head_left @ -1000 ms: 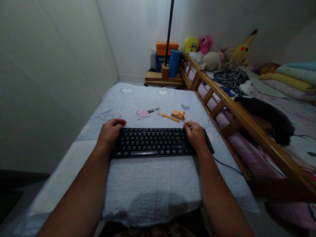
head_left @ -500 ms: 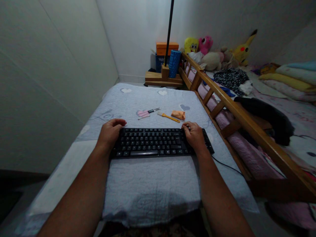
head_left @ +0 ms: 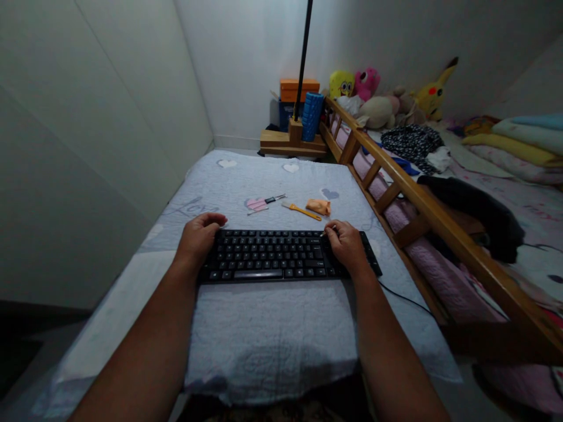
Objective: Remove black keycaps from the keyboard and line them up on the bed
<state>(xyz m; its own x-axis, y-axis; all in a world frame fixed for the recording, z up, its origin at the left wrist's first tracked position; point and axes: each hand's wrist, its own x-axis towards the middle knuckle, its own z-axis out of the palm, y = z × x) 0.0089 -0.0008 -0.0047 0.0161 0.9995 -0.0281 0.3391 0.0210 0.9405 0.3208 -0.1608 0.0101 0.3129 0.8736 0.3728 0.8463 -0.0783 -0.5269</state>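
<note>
A black keyboard (head_left: pixel 270 256) lies across the bed-like, cloth-covered surface in front of me. My left hand (head_left: pixel 199 237) is at its upper left corner, fingers curled around that end. Over the number keys at the right, my right hand (head_left: pixel 345 241) pinches a small, thin pale-tipped stick, mostly hidden by the fingers. Beyond the keyboard lie a yellow-handled brush (head_left: pixel 305 211), a crumpled orange cloth (head_left: pixel 318 206), dark-handled metal tweezers or a similar tool (head_left: pixel 275 198), and a thin cotton swab (head_left: pixel 257 211).
The keyboard's cable (head_left: pixel 407 300) runs right toward a wooden bed rail (head_left: pixel 422 208). Behind the rail are plush toys (head_left: pixel 378 110) and bedding. A blue foam roller (head_left: pixel 312 116) and an orange box (head_left: pixel 299 90) stand by a black pole (head_left: pixel 303 58) at the far wall.
The view has shifted very slightly. Both hands stay at nearly the same places on the keyboard, and the right fingertips show a little more of the pale tip.
</note>
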